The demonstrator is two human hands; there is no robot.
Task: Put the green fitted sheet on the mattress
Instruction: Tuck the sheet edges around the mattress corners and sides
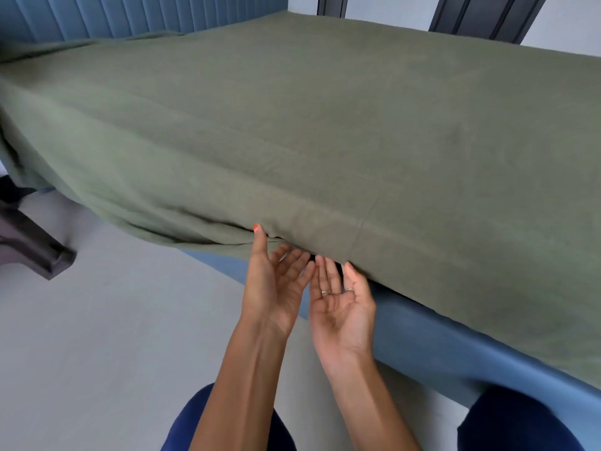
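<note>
Head view shows me at the bed's near long edge, with the sheet (pixel 325 125) spread over the mattress from the headboard (pixel 130 14) end to the far edge. It lies smooth on top and its hem hangs over the side. My left hand (pixel 273 284) is palm up, fingers straight and spread, thumb tip touching the hanging hem. My right hand (pixel 341 301) is palm up too, fingers loosely extended with the tips right at the hem's lower edge where it meets the blue bed frame (pixel 455 336). Neither hand holds cloth; both are wide.

I judge the step in hand to be tucking the side hem under the mattress; the top looks largely done. Toward the bed's left corner the sheet sags in loose folds below the mattress line and is clearly not tucked, while to the right of my hands the hem sits tight against the frame. Whether the corners are seated I cannot tell.

Next I would slide my fingers under the hem, lift the mattress edge slightly and push the slack in, then work left along the edge toward the sagging part.

Open floor (pixel 113 320) lies to my left for that. A dark furniture leg (pixel 39 249) stands on it near the left corner, something to step around.
</note>
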